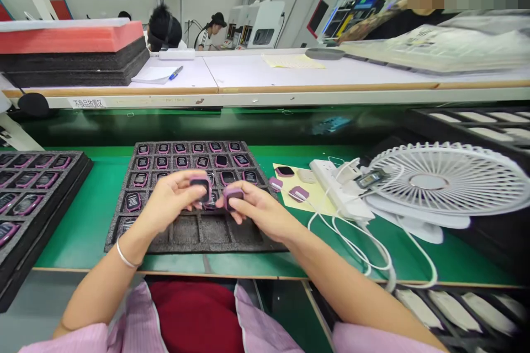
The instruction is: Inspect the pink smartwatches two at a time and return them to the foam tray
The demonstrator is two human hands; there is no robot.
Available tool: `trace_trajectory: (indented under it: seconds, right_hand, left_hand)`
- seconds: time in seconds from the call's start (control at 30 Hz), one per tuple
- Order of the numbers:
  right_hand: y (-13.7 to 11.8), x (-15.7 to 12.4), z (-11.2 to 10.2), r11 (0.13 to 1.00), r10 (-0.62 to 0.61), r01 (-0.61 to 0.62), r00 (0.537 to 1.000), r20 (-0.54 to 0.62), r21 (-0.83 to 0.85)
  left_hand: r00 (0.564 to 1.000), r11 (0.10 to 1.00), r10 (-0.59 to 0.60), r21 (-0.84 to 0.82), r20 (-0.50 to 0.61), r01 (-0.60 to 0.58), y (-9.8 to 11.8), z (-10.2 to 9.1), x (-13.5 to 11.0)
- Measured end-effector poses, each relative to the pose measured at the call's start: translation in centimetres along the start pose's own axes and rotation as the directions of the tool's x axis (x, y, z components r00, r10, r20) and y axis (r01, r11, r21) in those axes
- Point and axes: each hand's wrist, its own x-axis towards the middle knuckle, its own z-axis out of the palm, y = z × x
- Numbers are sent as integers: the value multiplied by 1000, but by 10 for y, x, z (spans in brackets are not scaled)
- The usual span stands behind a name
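My left hand [176,198] pinches a purple watch case with a dark screen [200,186] between thumb and fingers. A second purple watch case [233,197] is gripped in my right hand [259,207], a short gap to the right of the first. Both are held above a dark foam tray [182,234]. Rows of purple-rimmed watch cases fill the tray's back pockets, while several front pockets are bare. My hands hide part of the middle rows. On a yellow sheet [327,207] to the right lie a dark-screened watch case [285,171] and several small purple and beige pieces [298,193].
A white fan [443,182] and a power strip [342,190] with loose cables [351,245] occupy the right side. Another filled foam tray [72,176] is at the left. Behind runs a raised shelf [240,74] with stacked foam [74,60]. People sit or stand beyond it.
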Motion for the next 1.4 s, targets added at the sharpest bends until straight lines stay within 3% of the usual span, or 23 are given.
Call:
trace_trajectory:
  seconds: [0.1, 0.2, 0.33, 0.53, 0.73, 0.97, 1.4]
  right_hand:
    - [-10, 31, 9, 913, 94, -90, 996, 8, 399]
    - [-23, 54, 21, 836, 80, -98, 995, 58, 540]
    - [-40, 68, 36, 843, -48, 24, 998, 30, 537]
    - [-51, 75, 43, 846, -121, 89, 992, 27, 525]
    - [-43, 81, 40, 846, -156, 95, 985, 73, 524]
    - [-25, 84, 30, 845, -145, 28, 973, 179, 534]
    - [-15, 85, 24, 824, -264, 100, 939, 222, 558]
  left_hand:
    - [987, 998, -6, -57, -160, -3, 12, -13, 18]
    - [969, 999, 40, 44, -246, -30, 18, -20, 27]
    - [909, 956, 229, 258, -349, -142, 25, -20, 30]
    - [856, 849, 417, 468, -307, -246, 33, -17, 28]
    - [859, 782, 429, 591, -280, -198, 22, -25, 33]
    - [854, 799, 429, 565, -295, -206, 10, -27, 36]
    - [805, 770, 504, 585, -314, -254, 5, -22, 34]
